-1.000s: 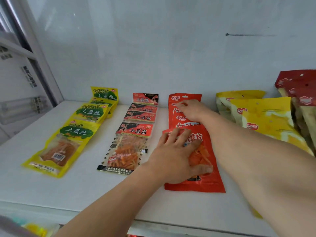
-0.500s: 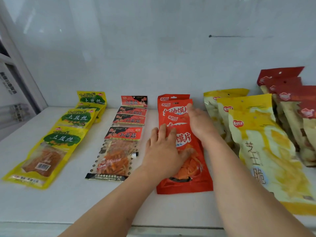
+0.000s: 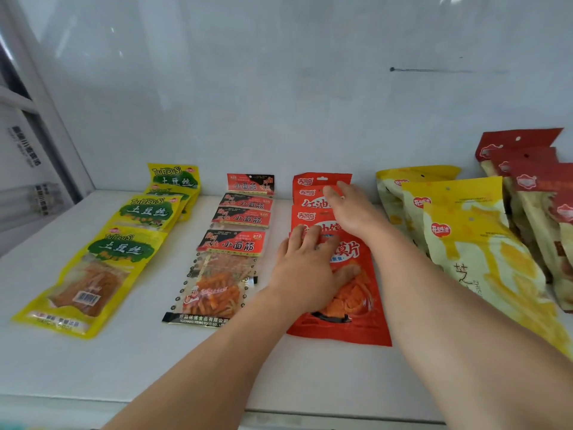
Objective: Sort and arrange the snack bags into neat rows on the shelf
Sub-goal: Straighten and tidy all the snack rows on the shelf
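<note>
Our left hand (image 3: 305, 268) lies flat, fingers spread, on the front glossy red-orange plastic snack bag (image 3: 350, 293), near the front edge of the white shelf (image 3: 139, 361). Our right hand (image 3: 350, 209) presses open-palmed on the red-orange bags behind it (image 3: 310, 193), toward the back edge. Left of these run a row of small red-and-clear packets (image 3: 231, 246) and a row of yellow-and-green packets (image 3: 124, 243); right lie pale yellow bags (image 3: 471, 243).

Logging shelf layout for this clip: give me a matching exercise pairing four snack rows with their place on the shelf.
Things:
1. yellow-green bags
2. black-edged red packets
3. orange-red bags
4. pale yellow bags

Places:
A. under both hands
B. far left row
C. right of the right hand
D. just left of the left hand

Pairs: 1-B, 2-D, 3-A, 4-C
</note>
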A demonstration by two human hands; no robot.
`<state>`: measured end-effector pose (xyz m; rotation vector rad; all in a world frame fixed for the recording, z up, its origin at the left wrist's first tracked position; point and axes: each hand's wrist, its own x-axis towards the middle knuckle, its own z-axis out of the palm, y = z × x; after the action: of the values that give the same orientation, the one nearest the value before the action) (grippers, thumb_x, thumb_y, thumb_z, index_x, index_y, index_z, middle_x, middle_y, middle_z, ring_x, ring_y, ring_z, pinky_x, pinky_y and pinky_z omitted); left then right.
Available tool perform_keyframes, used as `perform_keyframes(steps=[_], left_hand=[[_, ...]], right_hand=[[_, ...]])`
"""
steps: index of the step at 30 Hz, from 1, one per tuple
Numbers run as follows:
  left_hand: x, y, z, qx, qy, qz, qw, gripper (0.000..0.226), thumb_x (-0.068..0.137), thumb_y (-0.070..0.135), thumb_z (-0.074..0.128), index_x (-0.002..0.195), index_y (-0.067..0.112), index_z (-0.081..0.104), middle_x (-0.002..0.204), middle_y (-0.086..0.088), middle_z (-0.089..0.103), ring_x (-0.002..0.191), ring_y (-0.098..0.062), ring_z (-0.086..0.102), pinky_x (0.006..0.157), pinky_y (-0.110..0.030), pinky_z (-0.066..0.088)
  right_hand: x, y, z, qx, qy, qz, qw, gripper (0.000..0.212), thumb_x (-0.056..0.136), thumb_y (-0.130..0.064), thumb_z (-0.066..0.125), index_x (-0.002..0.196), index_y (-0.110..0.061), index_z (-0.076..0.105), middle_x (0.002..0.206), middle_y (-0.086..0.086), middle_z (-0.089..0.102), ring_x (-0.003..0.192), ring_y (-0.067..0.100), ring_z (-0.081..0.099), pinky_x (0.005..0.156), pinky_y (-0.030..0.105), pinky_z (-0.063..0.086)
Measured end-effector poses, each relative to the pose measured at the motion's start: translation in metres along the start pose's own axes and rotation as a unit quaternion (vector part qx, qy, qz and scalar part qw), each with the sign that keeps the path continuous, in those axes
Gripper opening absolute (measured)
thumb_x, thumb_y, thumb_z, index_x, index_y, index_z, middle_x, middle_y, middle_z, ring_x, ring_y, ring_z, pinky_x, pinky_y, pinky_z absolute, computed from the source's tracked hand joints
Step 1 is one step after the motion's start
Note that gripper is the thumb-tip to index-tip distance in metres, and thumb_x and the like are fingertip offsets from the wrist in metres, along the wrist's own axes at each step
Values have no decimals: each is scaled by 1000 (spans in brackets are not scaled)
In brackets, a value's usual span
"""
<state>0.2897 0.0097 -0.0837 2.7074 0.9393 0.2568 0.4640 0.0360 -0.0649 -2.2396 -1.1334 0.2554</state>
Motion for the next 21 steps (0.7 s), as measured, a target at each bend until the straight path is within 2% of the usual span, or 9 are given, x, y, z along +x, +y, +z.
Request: perform_keyframes(steps=[3,7,10,13,21], left_hand=[[2,1,0,17,-29,1,999,69,96,70,27,156,35,22,168,-2,8,154,-29,-4,124,-48,2],[6,-1,1,23,-54,-3,998,67,97,69,22,156,38,21,168,-1,4,154,-28,-5,123,-48,1],[8,-2,3,27,-61,-3,998,65,98,68,19,156,39,20,168,0,2,154,-27,-6,123,-47,0],[9,-3,4,27,-67,-1,997,64,99,68,19,156,40,19,168,0,1,154,-26,-7,122,-47,0],[7,-3,5,68,-12,5,998,65,95,72,24,152,42,30,165,0,14,152,-28,2,123,-50,3]], right_hand=[[15,5,8,-52,-23,-32,998,64,98,-61,21,152,-29,33,161,2,27,146,26,28,115,56,27],[25,18,21,-66,-51,-33,996,66,92,-63,20,150,-34,35,160,1,28,143,29,32,114,56,29],[27,22,27,-81,-53,-31,995,59,97,-59,22,151,-36,33,161,0,25,146,28,28,116,55,25],[27,22,26,-74,-65,-28,995,61,96,-62,22,149,-35,37,159,1,30,144,28,31,115,55,27],[20,18,13,-1,-76,-29,997,58,96,-60,34,144,-30,46,151,2,46,134,28,47,111,50,37]])
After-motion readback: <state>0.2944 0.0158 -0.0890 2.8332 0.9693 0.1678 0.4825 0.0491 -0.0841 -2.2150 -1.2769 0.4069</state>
